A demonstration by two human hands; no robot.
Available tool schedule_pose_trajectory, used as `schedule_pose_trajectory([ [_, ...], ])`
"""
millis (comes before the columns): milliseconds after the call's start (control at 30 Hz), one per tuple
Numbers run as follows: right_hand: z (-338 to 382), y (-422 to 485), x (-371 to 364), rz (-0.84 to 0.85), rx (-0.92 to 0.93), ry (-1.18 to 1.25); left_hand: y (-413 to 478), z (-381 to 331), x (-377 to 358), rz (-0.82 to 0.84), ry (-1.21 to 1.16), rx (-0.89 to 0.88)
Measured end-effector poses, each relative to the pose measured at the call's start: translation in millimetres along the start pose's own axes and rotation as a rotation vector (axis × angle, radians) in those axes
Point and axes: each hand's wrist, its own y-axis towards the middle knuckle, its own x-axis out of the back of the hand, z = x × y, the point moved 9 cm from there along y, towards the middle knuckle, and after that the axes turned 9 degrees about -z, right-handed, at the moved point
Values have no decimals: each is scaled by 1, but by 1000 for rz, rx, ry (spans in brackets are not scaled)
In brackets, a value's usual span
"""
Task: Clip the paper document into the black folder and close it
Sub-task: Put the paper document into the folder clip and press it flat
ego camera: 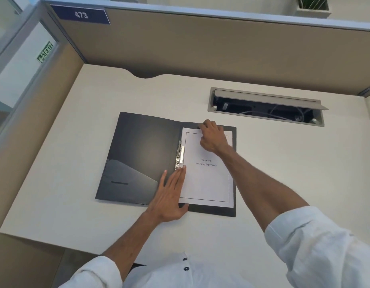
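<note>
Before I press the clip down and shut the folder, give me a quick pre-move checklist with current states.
1. Black plastic folder lies open and flat on the white desk: ok.
2. White printed paper document sits on the folder's right half, inside its edges: ok.
3. Paper's left edge is tucked under the silver metal clip: cannot tell.
4. Clip is pressed down and locked: cannot tell.
5. Left hand lies flat at the paper's lower left, fingertips at the clip's lower end: ok.
6. Right hand is on the paper's top edge, steadying it: ok.
</note>
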Motion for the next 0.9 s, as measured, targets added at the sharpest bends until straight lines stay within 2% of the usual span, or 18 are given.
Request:
schedule_pose_trajectory([
  [467,2,8,-9,-8,-21,38,-3,14,-6,10,-21,105],
  [900,4,7,-8,-36,-27,64,-4,8,-1,-4,2,26],
])
